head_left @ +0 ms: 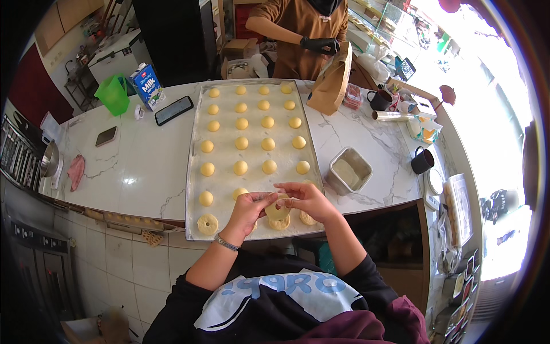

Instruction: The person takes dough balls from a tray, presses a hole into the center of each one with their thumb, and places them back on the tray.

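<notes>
Between my left hand [245, 215] and my right hand [312, 202] is a flattened piece of pale yellow dough [277, 211] with a small hole. My fingers close on its two sides, over the near edge of a large metal tray [224, 182]. Just below it on the tray lies a dough ring [279, 223]. Another dough ring [207, 225] sits at the tray's near left corner, and more dough by my hands is partly hidden. Rows of round dough balls [240, 168] cover the rest of the tray.
Right of the tray stands a square metal tin [350, 172] with pale powder. A co-worker's black-gloved hand [321, 46] is at a brown paper bag [331, 86]. Phones, a milk carton [147, 86] and a green jug [113, 95] stand left; dark mugs [422, 160] stand right.
</notes>
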Demonstrator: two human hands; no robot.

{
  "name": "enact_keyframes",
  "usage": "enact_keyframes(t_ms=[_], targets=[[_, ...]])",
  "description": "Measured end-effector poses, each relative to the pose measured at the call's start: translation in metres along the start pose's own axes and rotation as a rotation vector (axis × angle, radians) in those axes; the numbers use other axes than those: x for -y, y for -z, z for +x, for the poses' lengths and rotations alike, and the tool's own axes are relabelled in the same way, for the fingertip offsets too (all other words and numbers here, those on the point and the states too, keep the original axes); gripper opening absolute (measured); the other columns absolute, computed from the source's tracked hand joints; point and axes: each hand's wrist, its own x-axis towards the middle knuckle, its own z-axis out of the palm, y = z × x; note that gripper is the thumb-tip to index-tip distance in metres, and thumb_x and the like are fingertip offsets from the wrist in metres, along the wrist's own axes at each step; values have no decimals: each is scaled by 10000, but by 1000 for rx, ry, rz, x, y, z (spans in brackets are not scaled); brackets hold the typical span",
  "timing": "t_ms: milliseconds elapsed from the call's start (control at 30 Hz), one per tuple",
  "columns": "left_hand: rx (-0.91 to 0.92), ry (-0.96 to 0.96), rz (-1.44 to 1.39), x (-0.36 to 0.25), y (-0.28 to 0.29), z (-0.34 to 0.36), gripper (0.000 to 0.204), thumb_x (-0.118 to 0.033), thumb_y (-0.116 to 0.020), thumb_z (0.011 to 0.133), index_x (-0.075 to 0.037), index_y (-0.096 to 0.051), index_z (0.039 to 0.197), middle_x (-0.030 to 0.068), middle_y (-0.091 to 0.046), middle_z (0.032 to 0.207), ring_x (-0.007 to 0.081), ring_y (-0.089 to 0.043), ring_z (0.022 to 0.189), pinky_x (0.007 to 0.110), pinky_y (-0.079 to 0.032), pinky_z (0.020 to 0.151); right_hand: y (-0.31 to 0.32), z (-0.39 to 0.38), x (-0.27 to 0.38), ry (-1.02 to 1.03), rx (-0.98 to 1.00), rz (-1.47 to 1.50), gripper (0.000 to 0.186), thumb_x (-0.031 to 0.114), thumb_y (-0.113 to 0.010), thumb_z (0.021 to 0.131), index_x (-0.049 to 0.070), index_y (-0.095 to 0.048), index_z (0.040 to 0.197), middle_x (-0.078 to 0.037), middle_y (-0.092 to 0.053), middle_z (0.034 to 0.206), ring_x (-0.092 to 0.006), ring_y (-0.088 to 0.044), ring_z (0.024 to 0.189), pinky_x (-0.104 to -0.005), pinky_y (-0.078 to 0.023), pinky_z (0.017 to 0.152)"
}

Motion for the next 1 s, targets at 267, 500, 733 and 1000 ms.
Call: enact_keyframes(t_ms=[267,500,733,1000], targets=[[-189,-289,138,-4,12,6,315,-240,-651,841,27,-617,1007,84,-643,873,156,-631,797,264,-514,746,20,35,-29,-246,-110,-2,370,61,-655,760,-51,-587,1107,-64,-644,911,-116,-592,775,-248,-473,697],[-264,-265,50,-3,28,-4,328,-238,-616,866,37,-581,1043,115,-629,924,195,-635,834,291,-522,761,12,55,-51,-127,-66,-476,317,84,-693,697,-14,-646,996,-117,-666,812,-178,-624,727,-298,-485,664],[-361,-328,-65,14,58,-18,289,-206,-587,885,53,-576,1011,124,-634,902,194,-640,813,284,-530,748,63,20,23,101,-682,-855,181,29,-562,743,5,-668,888,-216,-630,791,-317,-635,723,-367,-502,658],[-230,-158,-204,29,38,-13,228,-171,-573,886,32,-586,987,125,-635,890,206,-642,802,303,-533,741,150,7,-32,-252,-305,-1486,178,100,-550,724,-51,-628,675,-220,-623,710,-343,-625,681,-374,-513,632]])
